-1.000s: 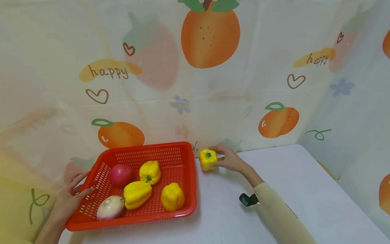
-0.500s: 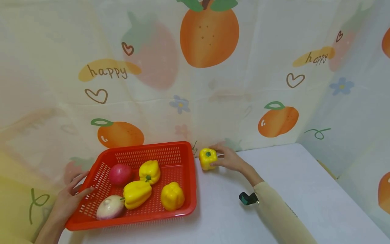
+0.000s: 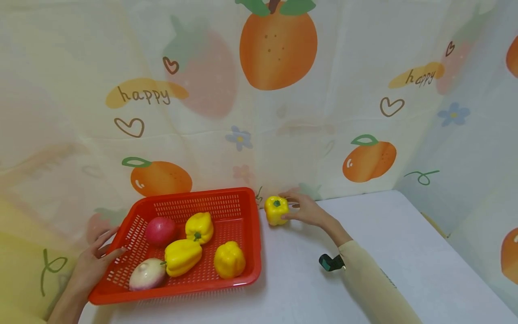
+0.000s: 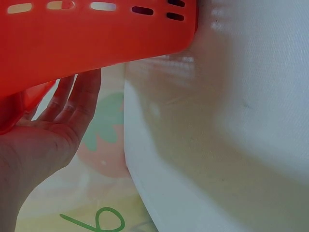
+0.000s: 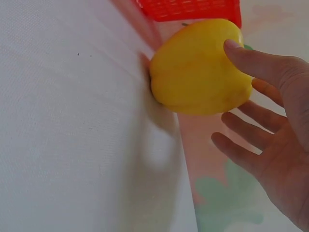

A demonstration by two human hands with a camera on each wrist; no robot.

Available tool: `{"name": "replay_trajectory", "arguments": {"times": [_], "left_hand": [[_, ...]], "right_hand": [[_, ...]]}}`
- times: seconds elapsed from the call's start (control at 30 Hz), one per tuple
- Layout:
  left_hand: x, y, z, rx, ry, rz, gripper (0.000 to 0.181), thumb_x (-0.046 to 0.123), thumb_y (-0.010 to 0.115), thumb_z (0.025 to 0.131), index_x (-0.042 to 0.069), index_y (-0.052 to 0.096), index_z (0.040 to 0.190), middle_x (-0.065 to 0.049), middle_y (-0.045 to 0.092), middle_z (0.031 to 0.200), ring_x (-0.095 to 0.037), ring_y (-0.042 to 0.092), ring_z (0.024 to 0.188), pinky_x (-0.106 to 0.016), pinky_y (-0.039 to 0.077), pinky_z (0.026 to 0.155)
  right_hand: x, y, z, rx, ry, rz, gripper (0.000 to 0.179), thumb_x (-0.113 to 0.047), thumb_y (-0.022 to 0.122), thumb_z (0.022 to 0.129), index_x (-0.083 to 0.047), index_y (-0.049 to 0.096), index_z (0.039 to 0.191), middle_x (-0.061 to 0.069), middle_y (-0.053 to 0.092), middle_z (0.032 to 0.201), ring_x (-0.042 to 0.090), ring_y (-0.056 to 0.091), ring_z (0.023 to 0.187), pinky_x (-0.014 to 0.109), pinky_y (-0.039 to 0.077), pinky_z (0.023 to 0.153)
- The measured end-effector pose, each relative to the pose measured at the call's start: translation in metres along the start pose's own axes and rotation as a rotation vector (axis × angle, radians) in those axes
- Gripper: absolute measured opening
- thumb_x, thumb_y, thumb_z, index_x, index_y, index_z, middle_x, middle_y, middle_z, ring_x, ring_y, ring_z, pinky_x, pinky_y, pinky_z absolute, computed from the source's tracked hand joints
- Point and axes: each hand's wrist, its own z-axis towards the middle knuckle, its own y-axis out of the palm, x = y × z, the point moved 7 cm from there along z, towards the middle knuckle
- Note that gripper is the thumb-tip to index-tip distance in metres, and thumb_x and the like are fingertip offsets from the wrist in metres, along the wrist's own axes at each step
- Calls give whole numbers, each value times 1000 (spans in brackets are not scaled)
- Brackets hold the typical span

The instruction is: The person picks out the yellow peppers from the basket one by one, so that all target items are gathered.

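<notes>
While the left hand point(image 3: 91, 265) grips the red basket point(image 3: 182, 292), the right hand point(image 3: 307, 210) has thumb and index finger at the yellow pepper point(image 3: 276, 211) just beside it on the desk point(image 3: 291, 279), other fingers point(image 5: 244, 128) apart; whether that pair pinches, I can't tell. I'd seat both tips evenly before any lift.

Clad in a pale beige right sleeve point(image 3: 368, 281) with small, unreadable dark lettering point(image 3: 387, 279) along one edge; fitted near the cuff point(image 3: 347, 249) with an angular black device point(image 3: 331, 263).

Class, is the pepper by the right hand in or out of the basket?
Out: the head view shows a gap between the pepper and the basket.
</notes>
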Motion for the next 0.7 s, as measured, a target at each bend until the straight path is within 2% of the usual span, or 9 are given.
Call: {"name": "replay_trajectory", "arguments": {"times": [0.33,0.53,0.7], "left_hand": [[-2,-1,1,-12,-36,-7,75,38,60,97,17,21,157,-35,29,148,4,57,84,-32,59,71],[-2,0,0,-17,-29,-24,74,37,61,97,18,21,157,-34,29,148,7,56,83,-32,59,71],[-2,0,1,-18,-33,-18,74,37,60,97,18,21,157,-34,29,149,6,56,84,-31,58,71]], "right_hand": [[-5,-9,-1,6,5,26,68,-21,77,85,-1,47,143,17,46,146,40,48,128,54,41,103],[-8,-14,-1,11,26,-4,68,-26,76,86,-6,47,144,14,46,146,40,50,126,55,42,103],[-19,-18,-2,8,12,-41,68,-26,76,87,-5,47,144,16,46,146,41,50,127,56,42,102]]}}
